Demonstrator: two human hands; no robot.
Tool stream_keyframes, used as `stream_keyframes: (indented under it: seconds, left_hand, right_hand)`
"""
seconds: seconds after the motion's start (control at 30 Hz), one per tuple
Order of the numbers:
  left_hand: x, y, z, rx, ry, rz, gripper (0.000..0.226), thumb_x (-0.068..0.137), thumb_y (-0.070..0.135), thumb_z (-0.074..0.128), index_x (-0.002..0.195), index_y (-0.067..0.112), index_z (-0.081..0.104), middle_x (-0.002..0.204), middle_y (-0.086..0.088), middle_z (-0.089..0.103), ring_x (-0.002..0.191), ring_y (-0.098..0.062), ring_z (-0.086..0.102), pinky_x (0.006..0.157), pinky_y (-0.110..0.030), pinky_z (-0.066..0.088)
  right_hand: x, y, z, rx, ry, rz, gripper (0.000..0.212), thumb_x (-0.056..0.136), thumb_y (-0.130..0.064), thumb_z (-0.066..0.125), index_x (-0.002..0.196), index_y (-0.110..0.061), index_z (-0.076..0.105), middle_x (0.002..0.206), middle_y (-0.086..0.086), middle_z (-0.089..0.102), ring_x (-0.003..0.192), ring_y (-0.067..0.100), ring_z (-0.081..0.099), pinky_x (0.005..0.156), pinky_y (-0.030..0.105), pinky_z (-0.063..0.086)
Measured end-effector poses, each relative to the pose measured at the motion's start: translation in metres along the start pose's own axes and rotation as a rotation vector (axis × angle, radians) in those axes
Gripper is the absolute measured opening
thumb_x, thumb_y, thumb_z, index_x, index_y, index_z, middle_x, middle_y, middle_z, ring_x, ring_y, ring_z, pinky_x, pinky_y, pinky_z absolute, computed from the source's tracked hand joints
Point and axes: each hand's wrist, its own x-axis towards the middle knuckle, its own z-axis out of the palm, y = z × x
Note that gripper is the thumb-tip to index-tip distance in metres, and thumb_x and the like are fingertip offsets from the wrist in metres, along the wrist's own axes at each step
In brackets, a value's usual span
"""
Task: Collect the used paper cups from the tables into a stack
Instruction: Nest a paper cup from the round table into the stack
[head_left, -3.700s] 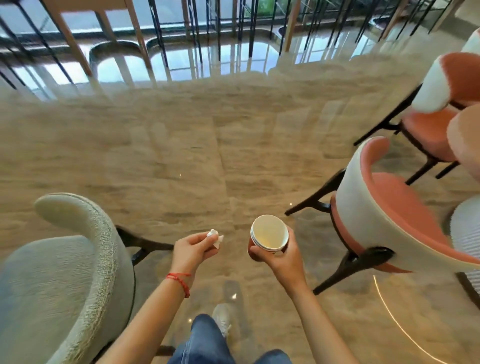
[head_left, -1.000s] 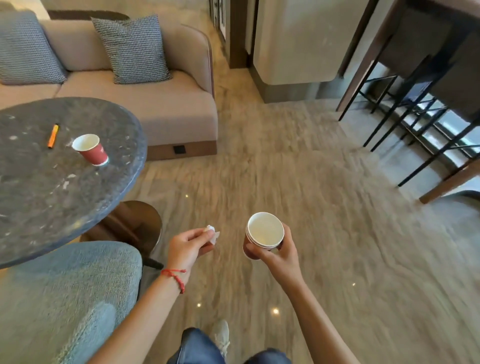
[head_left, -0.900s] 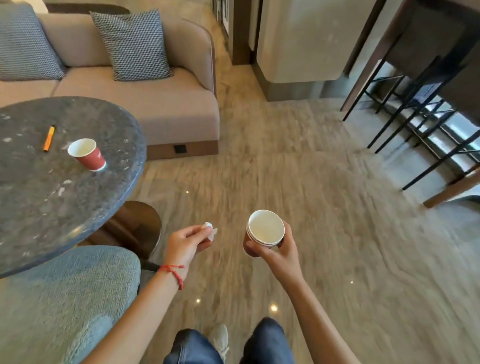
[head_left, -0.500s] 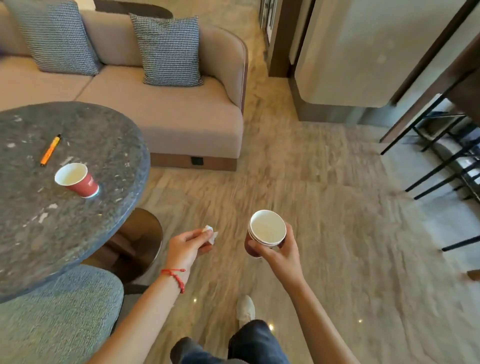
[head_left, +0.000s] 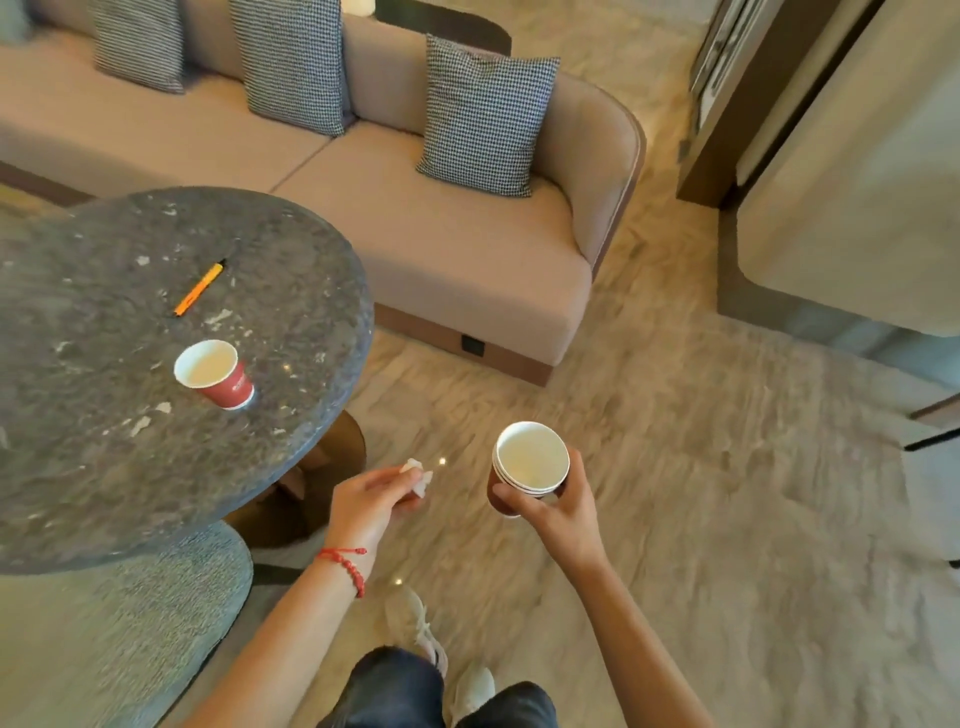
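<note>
Right hand (head_left: 558, 506) gripped my stack (head_left: 527, 470); left (head_left: 371, 501) pinched tissue (head_left: 418, 475); table (head_left: 311, 291) had neared, bringing its cup (head_left: 215, 374) almost within reach.

A round table (head_left: 291, 415) fills the left middle of the frame. On it a paper cup (head_left: 215, 374) stands upright, with a pen (head_left: 199, 289) lying above it, apart. A sofa (head_left: 441, 249) spans the upper frame behind the table, with 3 cushions (head_left: 483, 117) leaning on its back. A chair (head_left: 130, 623) sits lower left, partly under the table's edge. At lower centre, the left hand (head_left: 371, 501) pinches a paper scrap (head_left: 420, 475); right of it the right hand (head_left: 558, 506) holds a stack of cups (head_left: 530, 465).
</note>
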Motion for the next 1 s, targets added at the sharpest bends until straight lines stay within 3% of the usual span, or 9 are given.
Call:
stream_keyframes:
  seconds: [0.13, 0.23, 0.43, 0.63, 0.8, 1.0]
  left_hand:
    - [0.032, 0.024, -0.017, -0.017, 0.075, 0.015, 0.023, 0.077, 0.004, 0.07, 0.055, 0.008, 0.071, 0.069, -0.003, 0.074, 0.077, -0.015, 0.07, 0.066, -0.025, 0.058]
    - [0.053, 0.048, -0.035, -0.095, 0.179, 0.017, 0.01, 0.078, 0.002, 0.069, 0.068, 0.004, 0.07, 0.065, -0.003, 0.073, 0.073, -0.017, 0.069, 0.065, -0.025, 0.058]
    - [0.079, 0.08, -0.074, -0.21, 0.345, 0.072, 0.007, 0.078, -0.002, 0.067, 0.074, 0.003, 0.068, 0.059, 0.0, 0.071, 0.057, -0.008, 0.068, 0.051, -0.018, 0.054]
    - [0.083, 0.087, -0.117, -0.206, 0.507, 0.084, 0.009, 0.077, 0.006, 0.071, 0.086, 0.003, 0.071, 0.077, -0.008, 0.072, 0.065, -0.015, 0.068, 0.058, -0.017, 0.055]
    - [0.093, 0.095, -0.142, -0.269, 0.644, 0.099, 0.005, 0.079, 0.004, 0.069, 0.084, 0.004, 0.07, 0.065, -0.002, 0.071, 0.061, -0.01, 0.065, 0.06, -0.018, 0.057]
    - [0.099, 0.101, -0.153, -0.378, 0.787, 0.118, 0.011, 0.08, 0.002, 0.066, 0.091, 0.001, 0.068, 0.079, -0.01, 0.067, 0.058, -0.005, 0.065, 0.055, -0.014, 0.054]
  right_hand:
    - [0.042, -0.017, 0.039, -0.026, -0.087, -0.036, 0.061, 0.054, -0.032, 0.084, 0.104, -0.039, 0.049, 0.1, -0.015, 0.062, 0.089, -0.009, 0.059, 0.066, 0.005, 0.045]
    - [0.07, -0.031, 0.075, -0.063, -0.16, -0.065, 0.063, 0.053, -0.038, 0.085, 0.103, -0.042, 0.047, 0.102, -0.016, 0.062, 0.091, -0.009, 0.059, 0.068, 0.005, 0.046]
    - [0.114, -0.053, 0.149, -0.111, -0.347, -0.137, 0.064, 0.06, -0.029, 0.088, 0.105, -0.041, 0.045, 0.107, -0.018, 0.058, 0.093, -0.015, 0.055, 0.068, 0.002, 0.044]
    - [0.136, -0.073, 0.205, -0.125, -0.534, -0.189, 0.065, 0.061, -0.018, 0.088, 0.106, -0.04, 0.046, 0.106, -0.015, 0.059, 0.094, -0.011, 0.057, 0.071, 0.006, 0.046]
    - [0.159, -0.091, 0.256, -0.137, -0.711, -0.227, 0.066, 0.063, -0.012, 0.087, 0.108, -0.037, 0.046, 0.108, -0.016, 0.057, 0.094, -0.013, 0.056, 0.072, 0.007, 0.046]
    - [0.181, -0.108, 0.307, -0.15, -0.915, -0.259, 0.069, 0.062, -0.014, 0.087, 0.115, -0.031, 0.045, 0.109, -0.018, 0.054, 0.094, -0.018, 0.053, 0.072, 0.002, 0.044]
